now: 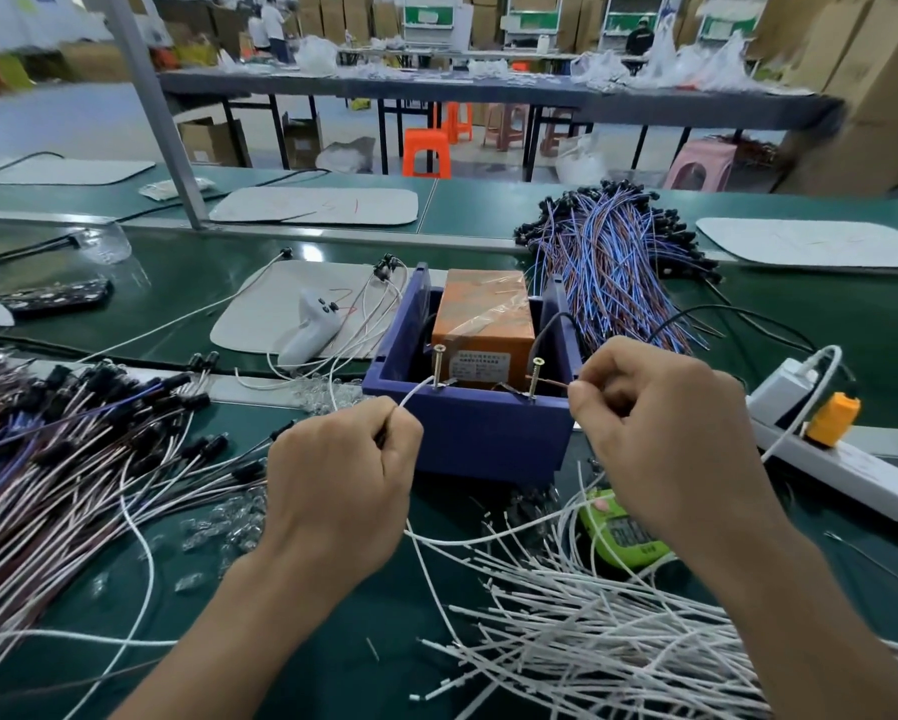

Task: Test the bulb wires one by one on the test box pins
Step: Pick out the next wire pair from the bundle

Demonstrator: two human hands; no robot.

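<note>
Bulb wires [592, 641] lie in a loose white heap at the near right corner of the green bench [332, 641]. A second heap [72, 459], with black bulb holders, spreads along the near left edge. A green timer [623, 532] is partly buried under the white heap, below the right wrist.

Just beyond, both hands are curled in front of the purple test box [488, 428]. The left hand [340, 475] pinches a white wire [415, 391], whose end touches the base of the left pin [440, 366]. This pin is a screw standing upright on the box's near wall. The right hand [665, 433] pinches a brown wire [553, 381] between thumb and forefinger, and the wire lies against the right pin [536, 376].

An orange block [483, 309] wrapped in clear tape sits inside the box. At the right edge, a white power strip [841, 459] carries an orange plug [834, 415]. Left of the box, a white controller [309, 330] rests on a pale mat [259, 314]. Behind the box, toward the far edge, a thick bundle [608, 262] of blue and brown wires lies fanned out.
</note>
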